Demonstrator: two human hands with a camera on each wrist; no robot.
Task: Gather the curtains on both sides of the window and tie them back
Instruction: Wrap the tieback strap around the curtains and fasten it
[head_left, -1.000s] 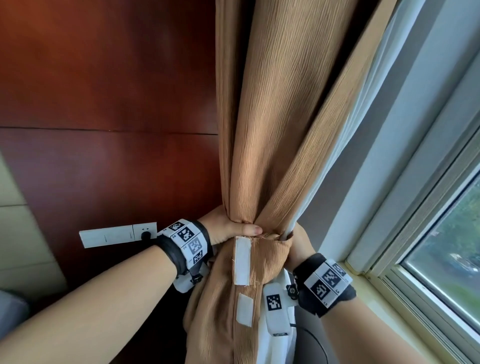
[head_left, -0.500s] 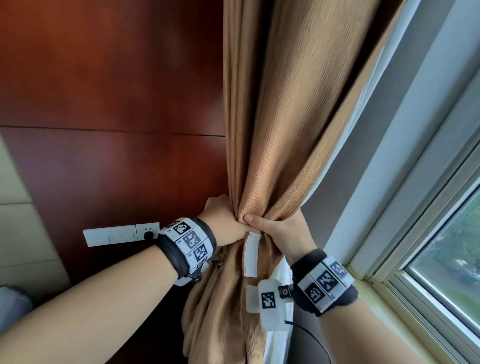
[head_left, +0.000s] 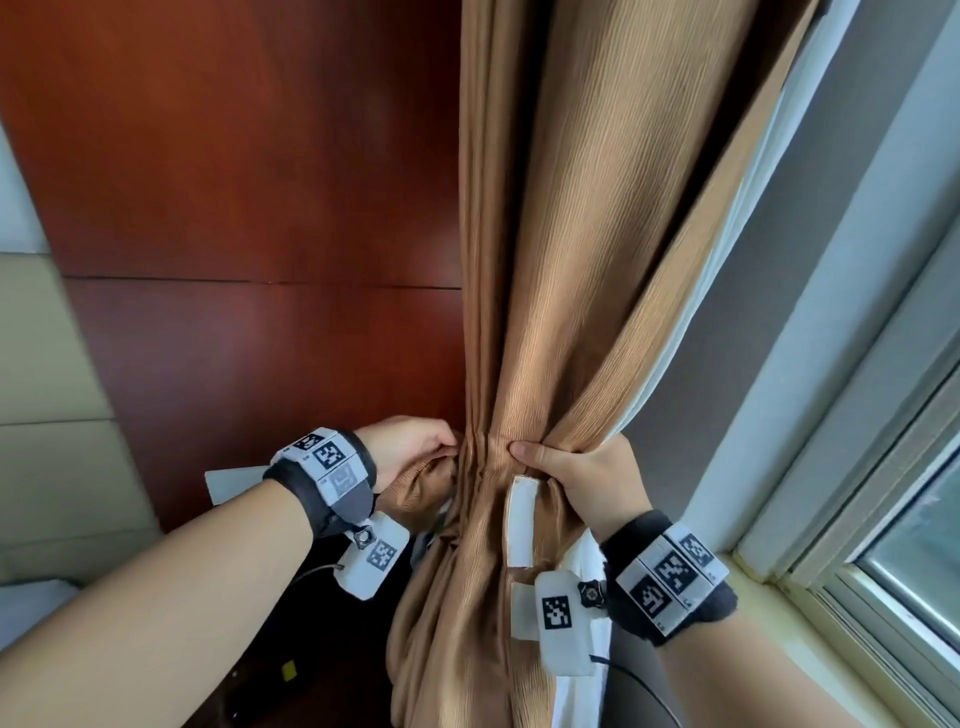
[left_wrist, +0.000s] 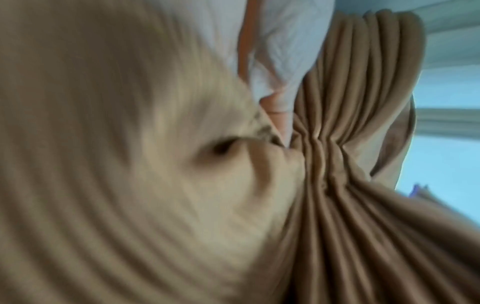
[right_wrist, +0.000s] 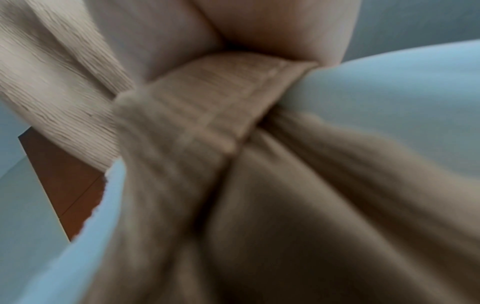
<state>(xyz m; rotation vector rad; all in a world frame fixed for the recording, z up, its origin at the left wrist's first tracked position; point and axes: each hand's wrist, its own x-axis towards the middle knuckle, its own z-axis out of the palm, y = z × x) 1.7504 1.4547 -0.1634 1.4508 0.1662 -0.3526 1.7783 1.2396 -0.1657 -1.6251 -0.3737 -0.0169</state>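
Tan curtain (head_left: 571, 260) is squeezed at its bunched waist by the right hand (head_left: 592, 483), thumb on top. Just left of that, another tan fold is pinched by the left hand (head_left: 410, 452), fingers curled. White velcro strip (head_left: 522, 519) is hung right under the thumb, window (head_left: 914, 571) further right.
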